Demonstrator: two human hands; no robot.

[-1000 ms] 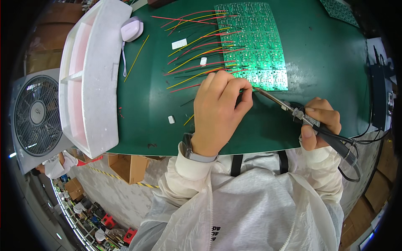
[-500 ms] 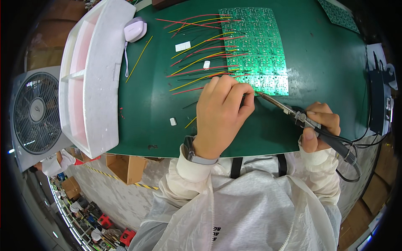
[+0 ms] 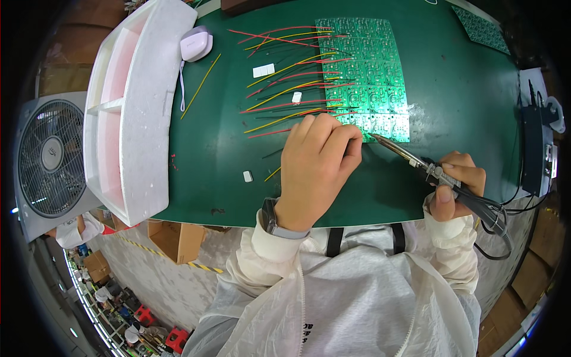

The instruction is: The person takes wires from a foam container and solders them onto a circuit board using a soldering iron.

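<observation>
My left hand is closed in a pinch at the near edge of a green circuit board panel. Its fingers hold a wire, mostly hidden under the hand; a yellow wire end shows on its left. My right hand grips a soldering iron like a pen. The iron's tip points left and up, meeting the board close to my left fingertips; exact contact is too small to tell. Several red, yellow and black wires fan out leftward from the board's left side.
A white foam tray with compartments stands at left, beside a lilac case and a loose yellow wire. Small white pieces lie on the green mat. Another circuit board is far right, a dark box-shaped unit at the right edge.
The view has shifted slightly, so the board and wires sit a little lower. The iron's tip has moved slightly right along the board edge; both hands keep their grips.
</observation>
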